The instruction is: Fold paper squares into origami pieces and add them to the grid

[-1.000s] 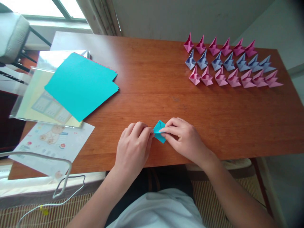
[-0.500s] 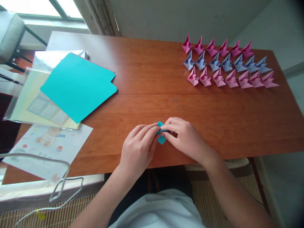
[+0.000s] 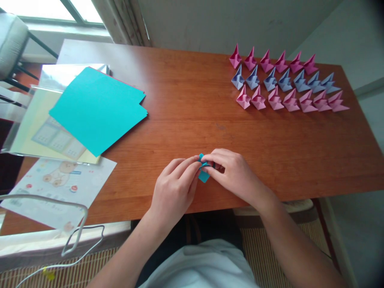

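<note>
A small piece of folded turquoise paper [image 3: 204, 176] is between my two hands, just above the table near its front edge. My left hand [image 3: 176, 185] pinches it from the left, fingertips closed on its upper part. From the right, my right hand [image 3: 228, 167] grips the same paper with thumb and forefinger. The fingers cover its middle, so the exact folds there are hidden. A flat lower flap sticks out below the fingertips, and a small tip shows above them.
Three rows of folded paper figures stand at the back right: magenta [image 3: 266, 62], blue [image 3: 270, 80] and pink [image 3: 275, 99]. Turquoise sheets [image 3: 100, 110] lie at left over a plastic packet [image 3: 21, 132]. A printed sheet [image 3: 63, 192] and a bent metal tube [image 3: 60, 202] are nearer. The wooden table [image 3: 180, 100] spans the view.
My right fingers have shifted slightly at the paper, and the strip between the fingertips looks a little more curved. Both hands keep their hold. The whole view has moved very slightly.
</note>
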The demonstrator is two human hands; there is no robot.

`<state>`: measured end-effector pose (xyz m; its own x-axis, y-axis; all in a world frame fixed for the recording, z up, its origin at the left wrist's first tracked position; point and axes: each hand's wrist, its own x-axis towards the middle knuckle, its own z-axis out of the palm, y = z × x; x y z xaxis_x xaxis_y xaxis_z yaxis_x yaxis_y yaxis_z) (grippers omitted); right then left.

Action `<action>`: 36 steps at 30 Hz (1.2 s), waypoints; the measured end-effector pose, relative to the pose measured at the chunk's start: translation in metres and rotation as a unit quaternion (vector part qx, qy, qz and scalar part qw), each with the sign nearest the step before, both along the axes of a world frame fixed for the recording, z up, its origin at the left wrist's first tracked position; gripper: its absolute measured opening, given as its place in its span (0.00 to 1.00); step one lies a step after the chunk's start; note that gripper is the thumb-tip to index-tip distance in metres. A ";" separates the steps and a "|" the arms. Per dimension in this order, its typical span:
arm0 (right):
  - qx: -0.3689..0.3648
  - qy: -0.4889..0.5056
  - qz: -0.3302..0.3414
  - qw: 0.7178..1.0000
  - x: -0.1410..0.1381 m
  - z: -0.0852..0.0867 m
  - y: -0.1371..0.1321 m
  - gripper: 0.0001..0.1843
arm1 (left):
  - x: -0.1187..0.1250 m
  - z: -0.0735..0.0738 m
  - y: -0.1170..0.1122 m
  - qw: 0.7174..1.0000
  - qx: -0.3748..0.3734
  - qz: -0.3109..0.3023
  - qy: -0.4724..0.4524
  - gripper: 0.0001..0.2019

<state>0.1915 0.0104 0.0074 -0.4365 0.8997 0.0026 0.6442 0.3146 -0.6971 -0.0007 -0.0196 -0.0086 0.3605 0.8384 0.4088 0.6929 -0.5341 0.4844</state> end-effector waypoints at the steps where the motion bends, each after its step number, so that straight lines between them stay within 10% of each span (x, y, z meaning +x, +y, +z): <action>1: 0.001 0.000 0.000 1.000 0.000 0.000 0.000 0.02 | 0.000 0.000 0.000 1.000 0.000 0.001 -0.002 0.09; 36: 0.100 -0.059 -0.030 0.993 0.022 -0.013 -0.022 0.10 | 0.002 0.005 0.005 0.999 -0.036 0.006 -0.014 0.05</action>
